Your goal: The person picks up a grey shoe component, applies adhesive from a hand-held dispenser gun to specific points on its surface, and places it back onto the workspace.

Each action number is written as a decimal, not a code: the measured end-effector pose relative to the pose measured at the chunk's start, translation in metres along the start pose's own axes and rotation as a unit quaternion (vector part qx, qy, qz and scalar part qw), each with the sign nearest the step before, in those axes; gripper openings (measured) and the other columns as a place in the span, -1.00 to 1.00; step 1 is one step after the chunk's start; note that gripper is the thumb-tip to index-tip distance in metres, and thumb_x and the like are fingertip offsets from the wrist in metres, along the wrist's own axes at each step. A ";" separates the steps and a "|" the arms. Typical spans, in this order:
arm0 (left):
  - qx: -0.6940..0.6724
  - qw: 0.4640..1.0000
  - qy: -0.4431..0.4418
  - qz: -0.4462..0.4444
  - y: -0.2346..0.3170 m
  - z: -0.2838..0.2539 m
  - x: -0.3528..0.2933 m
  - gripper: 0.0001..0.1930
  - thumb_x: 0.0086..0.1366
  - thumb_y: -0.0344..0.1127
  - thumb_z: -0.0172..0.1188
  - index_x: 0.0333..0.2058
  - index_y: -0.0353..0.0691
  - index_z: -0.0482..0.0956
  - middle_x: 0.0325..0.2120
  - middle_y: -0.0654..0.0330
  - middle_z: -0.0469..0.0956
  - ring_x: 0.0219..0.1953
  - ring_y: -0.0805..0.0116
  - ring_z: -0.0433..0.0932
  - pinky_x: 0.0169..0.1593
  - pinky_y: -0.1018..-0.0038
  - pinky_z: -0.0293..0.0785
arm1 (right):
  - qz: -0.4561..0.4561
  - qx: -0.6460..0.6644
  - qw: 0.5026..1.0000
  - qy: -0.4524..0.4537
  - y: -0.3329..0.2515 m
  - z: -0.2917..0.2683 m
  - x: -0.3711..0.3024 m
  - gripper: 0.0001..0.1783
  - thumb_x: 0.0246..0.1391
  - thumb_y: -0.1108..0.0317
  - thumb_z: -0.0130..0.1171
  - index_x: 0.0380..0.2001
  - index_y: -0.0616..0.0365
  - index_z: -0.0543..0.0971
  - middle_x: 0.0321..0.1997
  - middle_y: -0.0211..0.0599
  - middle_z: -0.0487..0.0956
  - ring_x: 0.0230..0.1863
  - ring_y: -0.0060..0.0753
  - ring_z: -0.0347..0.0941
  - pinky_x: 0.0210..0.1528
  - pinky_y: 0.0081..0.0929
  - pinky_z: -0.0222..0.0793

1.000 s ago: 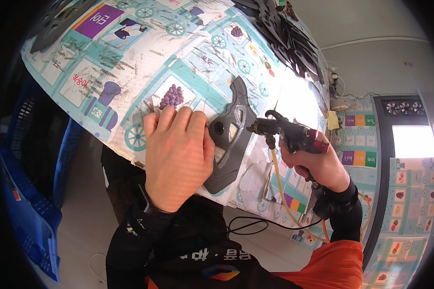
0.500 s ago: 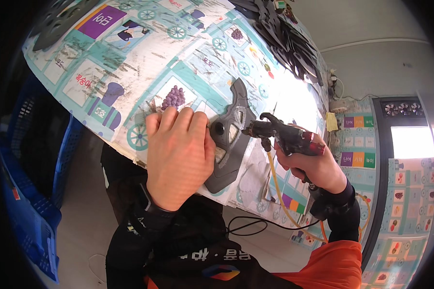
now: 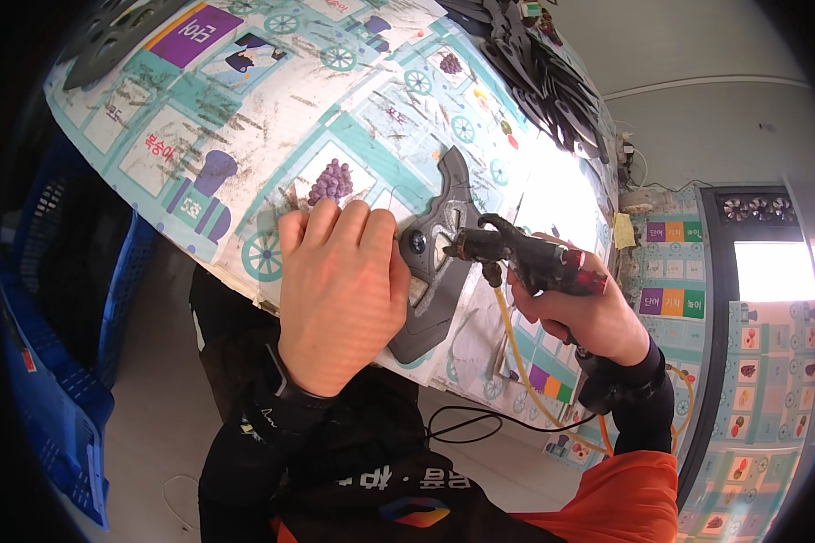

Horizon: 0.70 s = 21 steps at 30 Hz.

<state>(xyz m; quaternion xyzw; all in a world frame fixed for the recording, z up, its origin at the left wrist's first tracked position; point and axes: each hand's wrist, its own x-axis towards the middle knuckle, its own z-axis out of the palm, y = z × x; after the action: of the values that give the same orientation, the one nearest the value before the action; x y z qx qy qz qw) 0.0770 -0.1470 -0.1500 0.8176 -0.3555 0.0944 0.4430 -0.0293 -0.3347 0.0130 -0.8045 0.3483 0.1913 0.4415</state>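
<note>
A flat dark grey cut-out piece [image 3: 430,321] with several openings lies near the table's front edge. Whitish wet-looking film borders its openings. My left hand [image 3: 342,294] is at its left edge, fingers curled down and thumb side against it; the fingertips are hidden. In my right hand [image 3: 589,312] is a stained black and red spray gun [image 3: 534,258], its nozzle above the middle of the piece and pointing left. A yellowish hose [image 3: 514,348] hangs from the gun's underside.
Printed sheets with dark smears cover the table [image 3: 272,118]. Dark cut-out pieces [image 3: 539,81] are heaped at the far right, and more grey pieces [image 3: 109,41] lie far left. Blue plastic baskets [image 3: 59,389] stand left of the table. A black cable [image 3: 466,442] loops below the front edge.
The spray gun has shifted slightly left and down along the grey piece. Whitish film now shows around the lower opening too. My left hand has barely moved.
</note>
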 end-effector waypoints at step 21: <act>-0.013 1.000 -0.001 0.001 -0.001 -0.004 -0.001 -0.84 0.25 -0.51 0.21 -0.19 -0.19 0.57 -0.33 0.16 0.55 -0.20 0.09 0.48 -0.03 0.18 0.26 | 0.002 -0.083 0.996 -0.035 0.022 -0.001 -0.019 -0.31 0.14 0.59 0.40 0.34 0.37 0.45 -0.08 -0.17 0.75 -0.04 -0.54 0.66 0.11 -0.47 0.55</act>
<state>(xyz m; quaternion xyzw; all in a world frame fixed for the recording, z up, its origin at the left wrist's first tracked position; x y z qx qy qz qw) 0.0780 -0.1435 -0.1490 0.8116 -0.3584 0.0894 0.4526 -0.0586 -0.3359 0.0124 -0.8305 0.3172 0.2481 0.3847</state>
